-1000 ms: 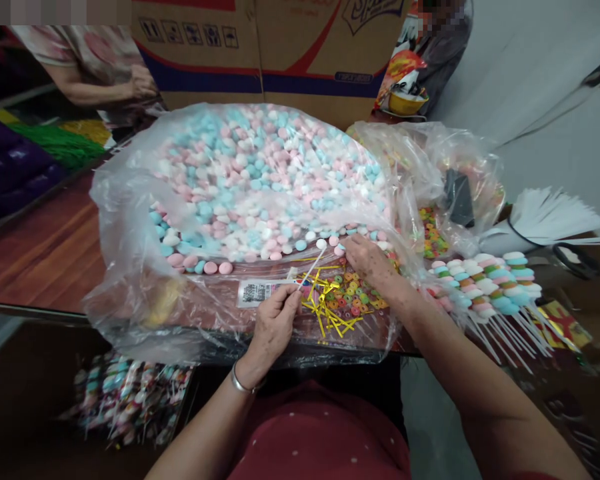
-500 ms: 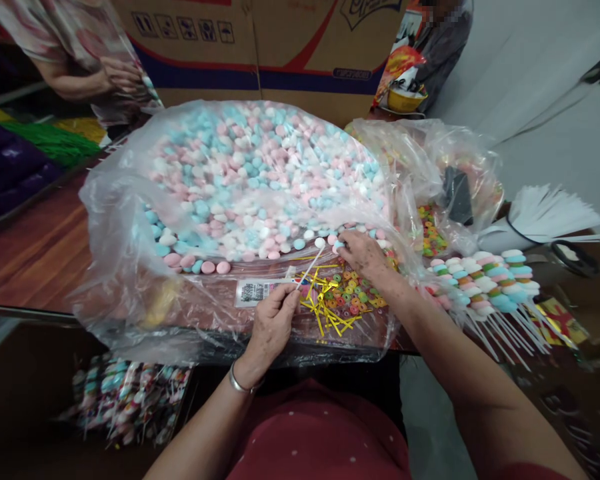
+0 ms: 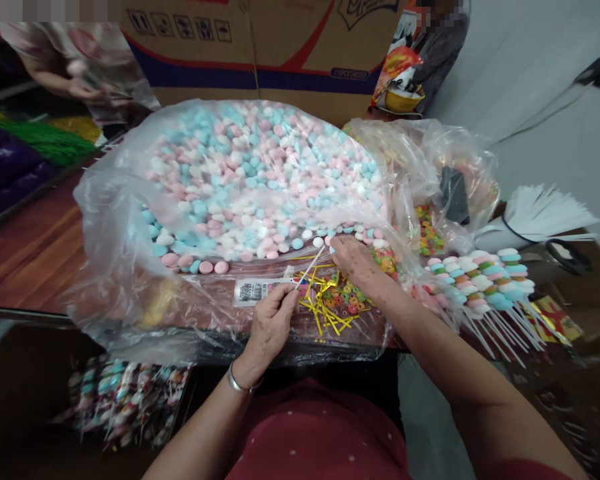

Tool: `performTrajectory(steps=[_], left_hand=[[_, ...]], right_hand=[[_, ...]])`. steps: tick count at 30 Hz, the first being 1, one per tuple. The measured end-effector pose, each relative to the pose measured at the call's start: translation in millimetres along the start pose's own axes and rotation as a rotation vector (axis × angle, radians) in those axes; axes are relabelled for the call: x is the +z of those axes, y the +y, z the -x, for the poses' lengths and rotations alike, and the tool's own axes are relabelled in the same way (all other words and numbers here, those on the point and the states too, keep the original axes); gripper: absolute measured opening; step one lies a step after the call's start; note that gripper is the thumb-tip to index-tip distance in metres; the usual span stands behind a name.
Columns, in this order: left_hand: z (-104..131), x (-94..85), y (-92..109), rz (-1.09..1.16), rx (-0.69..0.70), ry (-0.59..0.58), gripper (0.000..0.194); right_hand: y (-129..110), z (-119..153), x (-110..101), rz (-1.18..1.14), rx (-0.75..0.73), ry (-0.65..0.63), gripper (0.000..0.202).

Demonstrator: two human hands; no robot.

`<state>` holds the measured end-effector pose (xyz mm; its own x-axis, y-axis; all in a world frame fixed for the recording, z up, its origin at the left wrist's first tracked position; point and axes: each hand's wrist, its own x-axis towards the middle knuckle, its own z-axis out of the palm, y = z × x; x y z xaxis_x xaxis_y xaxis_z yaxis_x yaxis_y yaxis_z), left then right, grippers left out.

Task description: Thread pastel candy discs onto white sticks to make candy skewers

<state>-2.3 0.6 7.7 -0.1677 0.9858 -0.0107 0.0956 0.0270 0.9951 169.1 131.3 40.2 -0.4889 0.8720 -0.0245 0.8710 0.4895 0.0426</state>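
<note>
Viewing from the head camera, the sole view: one left hand (image 3: 273,319), fingers closed narrow on the lower end of a white stick (image 3: 309,268), which slants up and away; its tip meets or overlaps a white sweet (image 3: 319,242), which of the two cannot be told. One right hand (image 3: 353,261), fingers drawn together at a pale-blue sweet (image 3: 333,249), mostly covered, just beside that tip. One large clear bag (image 3: 97,220) of pink, white and blue sweets, slack plastic spread over the wooden surface (image 3: 40,267). One heap of gold ties (image 3: 330,303), loose, partly over ring sweets (image 3: 350,297), near the front edge. One group of loaded sticks (image 3: 480,280), near the right forearm. Likely hazards: pale-blue sweet crushed or dropped, should the pinch be too hard or too loose; fingertip jabbed, should the stick slip; gold ties swept off the edge by a dragging wrist; loaded sticks disturbed by the forearm swinging outward.
</note>
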Motion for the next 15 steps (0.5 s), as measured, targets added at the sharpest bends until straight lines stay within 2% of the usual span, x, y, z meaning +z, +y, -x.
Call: performTrajectory(steps=[6, 10, 12, 15], left_hand=[[-1, 0.9, 4, -0.065, 0.039, -0.013, 0.023], [0, 1.2, 4, -0.081, 0.045, -0.011, 0.023], [0, 1.8, 3, -0.086, 0.048, -0.005, 0.023], [-1, 3.6, 1, -0.110, 0.054, -0.009, 0.023]], right_hand=[[-7, -4, 4, -0.018, 0.066, 0.009, 0.029], [6, -9, 4, -0.231, 0.172, 0.066, 0.023], [16, -9, 4, -0.439, 0.247, 0.134, 0.016], [25, -4, 0, -1.058, 0.335, 0.221, 0.015]])
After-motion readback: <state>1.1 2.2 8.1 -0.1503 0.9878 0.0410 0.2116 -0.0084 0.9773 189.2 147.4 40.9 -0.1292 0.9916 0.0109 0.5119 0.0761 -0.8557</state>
